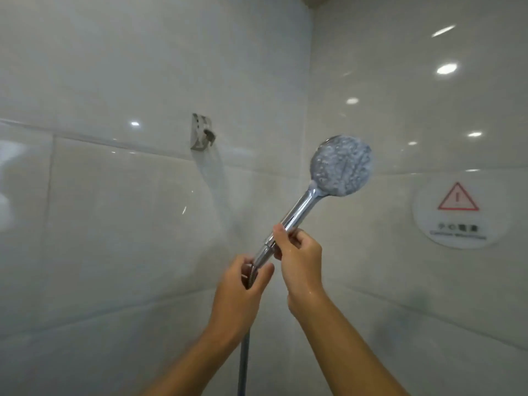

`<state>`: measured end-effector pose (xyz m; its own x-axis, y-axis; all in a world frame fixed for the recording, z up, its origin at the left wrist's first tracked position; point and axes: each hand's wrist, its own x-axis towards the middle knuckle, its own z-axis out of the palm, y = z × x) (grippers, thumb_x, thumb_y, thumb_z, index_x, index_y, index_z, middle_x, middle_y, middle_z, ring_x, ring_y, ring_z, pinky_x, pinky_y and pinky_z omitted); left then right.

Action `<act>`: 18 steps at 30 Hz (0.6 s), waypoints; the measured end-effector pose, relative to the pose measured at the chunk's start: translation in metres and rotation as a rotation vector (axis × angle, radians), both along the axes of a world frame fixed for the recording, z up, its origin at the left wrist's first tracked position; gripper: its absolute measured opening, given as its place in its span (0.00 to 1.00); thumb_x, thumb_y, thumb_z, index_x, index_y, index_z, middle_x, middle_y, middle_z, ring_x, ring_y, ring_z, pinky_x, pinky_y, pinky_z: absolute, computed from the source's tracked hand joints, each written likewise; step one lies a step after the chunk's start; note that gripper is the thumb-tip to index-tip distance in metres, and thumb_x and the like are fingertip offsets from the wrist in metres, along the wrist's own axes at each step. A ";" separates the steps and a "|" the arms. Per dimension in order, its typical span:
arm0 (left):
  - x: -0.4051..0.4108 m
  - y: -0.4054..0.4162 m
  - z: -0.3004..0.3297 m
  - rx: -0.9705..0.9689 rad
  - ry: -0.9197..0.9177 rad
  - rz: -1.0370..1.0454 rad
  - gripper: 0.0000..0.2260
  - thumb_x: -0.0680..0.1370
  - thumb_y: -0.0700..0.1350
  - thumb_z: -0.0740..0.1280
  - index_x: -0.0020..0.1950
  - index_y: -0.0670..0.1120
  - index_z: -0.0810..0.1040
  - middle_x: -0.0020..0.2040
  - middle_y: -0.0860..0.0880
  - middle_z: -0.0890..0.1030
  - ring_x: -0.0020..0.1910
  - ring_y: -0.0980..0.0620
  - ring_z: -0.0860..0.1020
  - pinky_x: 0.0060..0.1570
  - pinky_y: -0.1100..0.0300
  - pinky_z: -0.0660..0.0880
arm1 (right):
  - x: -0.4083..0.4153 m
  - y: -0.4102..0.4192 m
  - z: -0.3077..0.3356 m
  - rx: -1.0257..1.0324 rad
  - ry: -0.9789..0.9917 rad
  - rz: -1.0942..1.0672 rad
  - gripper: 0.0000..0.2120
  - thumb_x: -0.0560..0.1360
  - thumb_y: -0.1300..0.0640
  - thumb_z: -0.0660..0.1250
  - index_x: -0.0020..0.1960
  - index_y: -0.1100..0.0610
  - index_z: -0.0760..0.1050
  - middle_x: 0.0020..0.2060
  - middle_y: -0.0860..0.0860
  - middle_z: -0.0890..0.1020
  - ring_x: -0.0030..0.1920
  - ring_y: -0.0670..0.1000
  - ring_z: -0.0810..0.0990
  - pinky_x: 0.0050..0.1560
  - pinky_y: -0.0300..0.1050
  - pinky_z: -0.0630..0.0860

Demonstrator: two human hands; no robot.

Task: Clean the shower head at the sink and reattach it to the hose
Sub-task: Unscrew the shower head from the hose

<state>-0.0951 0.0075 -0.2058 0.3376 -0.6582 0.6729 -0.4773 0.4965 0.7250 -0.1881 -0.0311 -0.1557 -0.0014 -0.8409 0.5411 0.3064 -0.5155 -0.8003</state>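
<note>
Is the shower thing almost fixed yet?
Nearly. The shower head is away from the sink, its handle meeting the hose. The right hand grips the handle and the left hand grips the hose end at the joint. How tight it is can't be seen. The wall holder is empty.
</note>
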 end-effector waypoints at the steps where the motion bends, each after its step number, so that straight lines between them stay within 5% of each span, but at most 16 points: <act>1: -0.006 0.005 -0.021 0.043 0.029 -0.054 0.07 0.77 0.53 0.67 0.47 0.50 0.76 0.35 0.47 0.77 0.33 0.53 0.75 0.34 0.58 0.76 | -0.007 0.003 -0.025 0.032 0.019 0.013 0.10 0.78 0.53 0.70 0.46 0.60 0.80 0.37 0.52 0.84 0.35 0.44 0.81 0.41 0.39 0.78; 7: -0.034 0.034 -0.171 0.217 0.159 -0.061 0.07 0.78 0.47 0.68 0.39 0.49 0.78 0.28 0.52 0.71 0.28 0.55 0.70 0.31 0.56 0.68 | -0.042 0.030 -0.173 0.269 0.093 0.063 0.12 0.76 0.56 0.72 0.43 0.66 0.79 0.32 0.52 0.83 0.34 0.47 0.80 0.42 0.46 0.80; 12: -0.061 0.074 -0.285 0.384 0.117 0.007 0.09 0.78 0.44 0.66 0.38 0.53 0.77 0.27 0.54 0.74 0.27 0.61 0.70 0.29 0.68 0.64 | -0.067 0.056 -0.292 0.521 0.118 0.062 0.08 0.74 0.60 0.73 0.42 0.65 0.79 0.31 0.51 0.83 0.35 0.49 0.82 0.43 0.46 0.81; 18: -0.097 0.114 -0.376 0.603 0.188 0.031 0.10 0.80 0.48 0.64 0.40 0.47 0.75 0.29 0.52 0.71 0.28 0.58 0.67 0.31 0.61 0.65 | -0.088 0.082 -0.391 0.784 0.010 0.087 0.08 0.78 0.61 0.68 0.49 0.68 0.79 0.41 0.59 0.86 0.45 0.57 0.84 0.47 0.49 0.80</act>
<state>-0.1919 0.1214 -0.5822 0.4392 -0.8912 0.1136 -0.3217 -0.0380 0.9461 -0.2757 0.0514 -0.5466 0.0840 -0.9740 -0.2105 0.3103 0.2263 -0.9233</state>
